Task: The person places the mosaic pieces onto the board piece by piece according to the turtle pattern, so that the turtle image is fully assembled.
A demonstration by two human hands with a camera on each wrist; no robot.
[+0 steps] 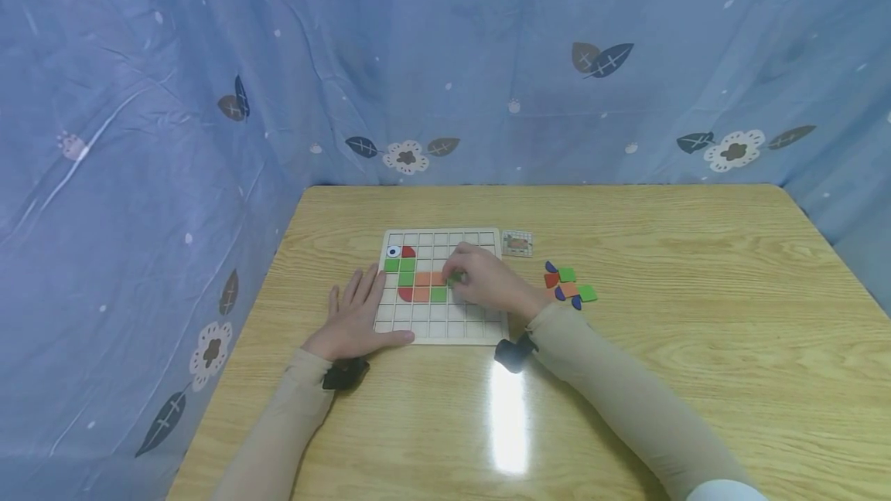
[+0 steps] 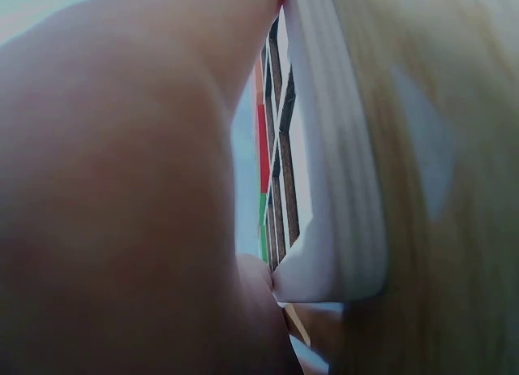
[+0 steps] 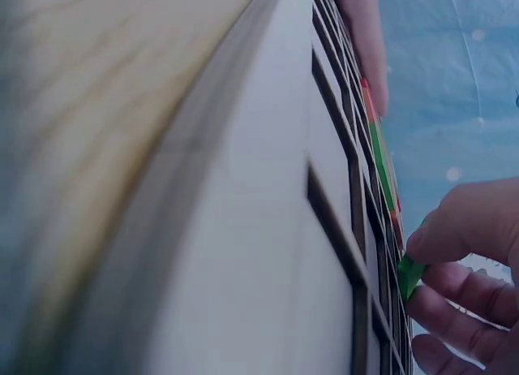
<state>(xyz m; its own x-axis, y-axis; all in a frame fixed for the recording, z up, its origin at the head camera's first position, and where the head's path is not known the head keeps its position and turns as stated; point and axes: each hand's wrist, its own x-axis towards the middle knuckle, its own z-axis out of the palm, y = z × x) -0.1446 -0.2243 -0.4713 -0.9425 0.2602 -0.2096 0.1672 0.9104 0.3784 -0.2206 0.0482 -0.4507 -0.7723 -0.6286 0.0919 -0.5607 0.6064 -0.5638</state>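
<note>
Looks to me like the step in hand is setting a green tile [image 3: 409, 275] into the board [image 1: 473, 329]. Right hand [image 1: 482, 277] has it pinched, thumb against fingers, just right of the orange squares [image 1: 423, 278]; can't tell if it's touching down. I'd say the next move calls for lining its edges up with the grooves before letting go. Left hand [image 1: 355, 329] is spread at the board's left edge, thumb out by the near edge, probably handy for steadying

Pieces look thin, flat and smooth: squares, red rounded corners [image 1: 408, 252], a white disc [image 1: 394, 252] with a dark dot. Loose tiles [image 1: 567, 275], blue half-moons [image 1: 576, 302] included, lie right of the board, near a little picture card [image 1: 517, 243]. Board's edge looks like layered pale wood, and the table [image 1: 696, 269] is shiny wood-grain
</note>
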